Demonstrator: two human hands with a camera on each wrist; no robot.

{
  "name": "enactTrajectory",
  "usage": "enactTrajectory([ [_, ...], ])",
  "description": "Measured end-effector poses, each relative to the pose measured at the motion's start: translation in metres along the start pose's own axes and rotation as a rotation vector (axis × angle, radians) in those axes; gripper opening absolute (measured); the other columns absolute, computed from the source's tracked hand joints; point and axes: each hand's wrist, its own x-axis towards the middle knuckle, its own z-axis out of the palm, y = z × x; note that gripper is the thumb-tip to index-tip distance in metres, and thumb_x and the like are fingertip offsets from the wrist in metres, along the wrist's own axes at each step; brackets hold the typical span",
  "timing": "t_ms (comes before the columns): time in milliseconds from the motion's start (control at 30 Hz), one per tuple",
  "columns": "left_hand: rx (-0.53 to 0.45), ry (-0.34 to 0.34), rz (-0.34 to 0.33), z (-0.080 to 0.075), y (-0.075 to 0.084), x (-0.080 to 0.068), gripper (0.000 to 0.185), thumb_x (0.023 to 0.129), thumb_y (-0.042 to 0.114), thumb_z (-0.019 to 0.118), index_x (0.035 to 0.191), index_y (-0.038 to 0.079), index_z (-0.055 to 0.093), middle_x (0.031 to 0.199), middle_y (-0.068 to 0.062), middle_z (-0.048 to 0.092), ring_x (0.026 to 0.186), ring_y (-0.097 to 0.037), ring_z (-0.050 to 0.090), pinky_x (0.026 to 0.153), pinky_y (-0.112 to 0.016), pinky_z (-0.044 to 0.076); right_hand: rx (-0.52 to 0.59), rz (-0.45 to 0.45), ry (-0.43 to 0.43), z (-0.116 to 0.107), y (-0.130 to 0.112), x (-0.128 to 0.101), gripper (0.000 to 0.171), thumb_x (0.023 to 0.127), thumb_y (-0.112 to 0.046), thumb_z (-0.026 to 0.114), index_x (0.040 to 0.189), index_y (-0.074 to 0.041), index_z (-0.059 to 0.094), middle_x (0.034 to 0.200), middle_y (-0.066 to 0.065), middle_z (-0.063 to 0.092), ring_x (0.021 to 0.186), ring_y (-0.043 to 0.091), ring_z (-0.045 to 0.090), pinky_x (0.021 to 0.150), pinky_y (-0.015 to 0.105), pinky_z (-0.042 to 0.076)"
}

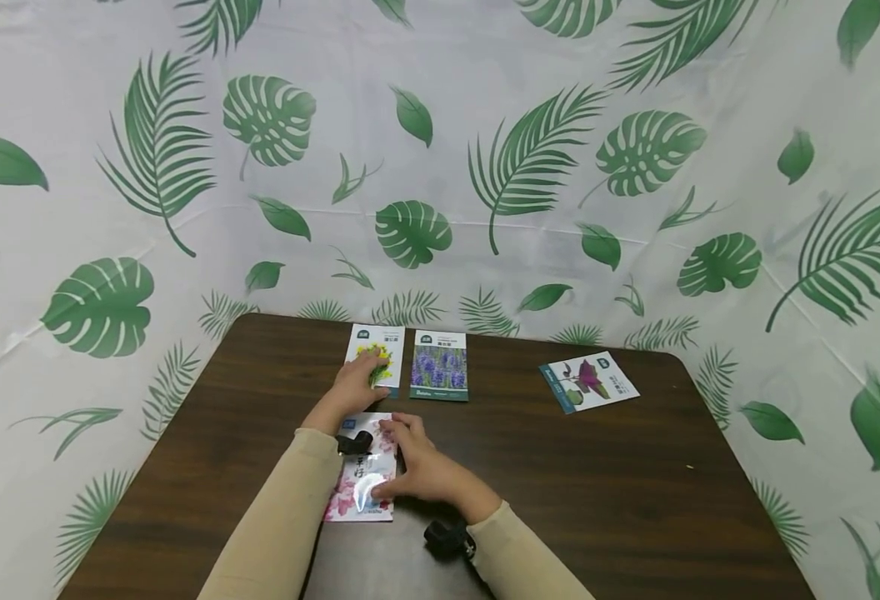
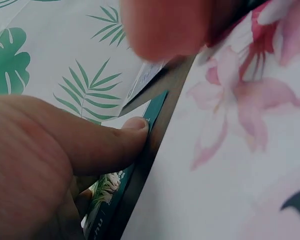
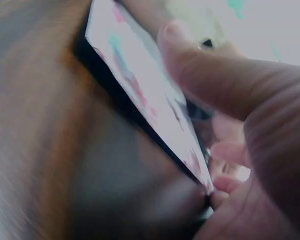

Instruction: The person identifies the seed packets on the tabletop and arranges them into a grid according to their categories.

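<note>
The left hand [image 1: 356,385] lies over a seed packet with yellow flowers [image 1: 375,337] at the back left of the table. In the left wrist view its thumb [image 2: 132,132] touches the packet's teal bottom border. Nearer the front, the right hand [image 1: 425,463] holds a pink-flower packet [image 1: 361,507] by its right side. The right wrist view shows that packet [image 3: 140,75] tilted over the table, with the thumb by its face and other fingers at its edge. The left wrist partly covers the pink packet in the head view.
A packet with purple flower spikes [image 1: 439,367] lies just right of the yellow-flower one. Farther right, a packet with a dark pink flower [image 1: 590,381] lies askew. Behind the brown table [image 1: 597,500] hangs a leaf-print cloth [image 1: 440,167].
</note>
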Motion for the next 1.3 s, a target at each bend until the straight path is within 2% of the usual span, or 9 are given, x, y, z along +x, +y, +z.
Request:
enactTrajectory([
  [300,-0.023,0.006,0.011,0.002,0.0,-0.001,0.063,0.102,0.017,0.077,0.159,0.003,0.054,0.178,-0.022,0.031,0.168,-0.047,0.021,0.136,-0.07,0.015,0.443,-0.064,-0.09,-0.028,0.028,-0.003,0.088,0.1,-0.03,0.083,0.172,-0.024,0.032,0.18,0.003,0.018,0.169,0.03,0.017,0.137,0.062,0.019],
  [400,-0.017,0.001,0.004,0.002,0.0,-0.001,0.063,0.103,0.017,0.077,0.159,0.003,0.054,0.178,-0.021,0.03,0.168,-0.047,0.02,0.136,-0.07,0.015,0.582,-0.102,-0.071,-0.035,0.037,-0.004,0.076,0.104,-0.014,0.076,0.169,-0.019,0.037,0.18,0.005,0.021,0.17,0.029,0.018,0.139,0.059,0.016],
  [467,-0.018,0.002,0.001,0.002,-0.001,-0.001,0.063,0.103,0.017,0.077,0.159,0.003,0.054,0.178,-0.021,0.03,0.168,-0.047,0.02,0.136,-0.07,0.015,0.616,-0.13,-0.015,-0.041,0.044,-0.005,0.07,0.105,-0.007,0.073,0.167,-0.017,0.042,0.179,0.008,0.027,0.17,0.03,0.022,0.139,0.059,0.017],
  [600,-0.029,-0.01,-0.007,0.002,0.0,-0.001,0.063,0.103,0.018,0.076,0.16,0.004,0.053,0.179,-0.021,0.029,0.168,-0.047,0.018,0.136,-0.07,0.014,0.617,-0.141,0.141,-0.06,0.059,-0.009,0.063,0.104,-0.002,0.071,0.162,-0.015,0.049,0.174,0.009,0.039,0.166,0.037,0.029,0.136,0.063,0.024],
  [700,-0.038,-0.019,-0.012,0.002,0.001,-0.001,0.064,0.103,0.018,0.076,0.161,0.004,0.052,0.18,-0.02,0.028,0.169,-0.046,0.017,0.136,-0.069,0.012,0.595,-0.12,0.246,-0.076,0.073,-0.016,0.059,0.105,-0.004,0.071,0.161,-0.013,0.052,0.171,0.007,0.045,0.163,0.041,0.034,0.132,0.059,0.033],
  [833,-0.036,-0.017,-0.014,0.002,0.0,-0.001,0.064,0.104,0.018,0.076,0.161,0.004,0.052,0.18,-0.019,0.028,0.169,-0.045,0.017,0.137,-0.069,0.012,0.528,-0.069,0.392,-0.096,0.093,-0.024,0.056,0.105,-0.013,0.074,0.158,-0.01,0.057,0.165,0.01,0.051,0.154,0.041,0.044,0.12,0.035,0.047],
  [967,-0.032,-0.015,-0.015,0.001,0.0,-0.001,0.064,0.104,0.018,0.076,0.161,0.004,0.052,0.18,-0.019,0.028,0.169,-0.045,0.017,0.137,-0.068,0.013,0.462,-0.02,0.544,-0.112,0.109,-0.031,0.048,0.107,-0.024,0.073,0.153,-0.013,0.064,0.158,0.014,0.057,0.142,0.036,0.055,0.105,0.018,0.05],
  [1167,-0.035,-0.018,-0.013,-0.001,0.0,-0.002,0.064,0.103,0.017,0.076,0.161,0.003,0.051,0.18,-0.02,0.028,0.169,-0.046,0.018,0.136,-0.07,0.013,0.372,0.039,0.689,-0.13,0.129,-0.043,0.042,0.109,-0.036,0.07,0.147,-0.017,0.07,0.149,0.01,0.062,0.13,0.016,0.061,0.1,0.012,0.051],
  [1300,-0.042,-0.018,-0.015,-0.001,0.0,-0.002,0.064,0.104,0.017,0.076,0.161,0.004,0.051,0.18,-0.019,0.028,0.169,-0.045,0.018,0.137,-0.069,0.012,0.317,0.082,0.751,-0.142,0.139,-0.054,0.045,0.109,-0.037,0.07,0.148,-0.014,0.069,0.15,0.011,0.062,0.136,0.019,0.057,0.109,0.021,0.048],
])
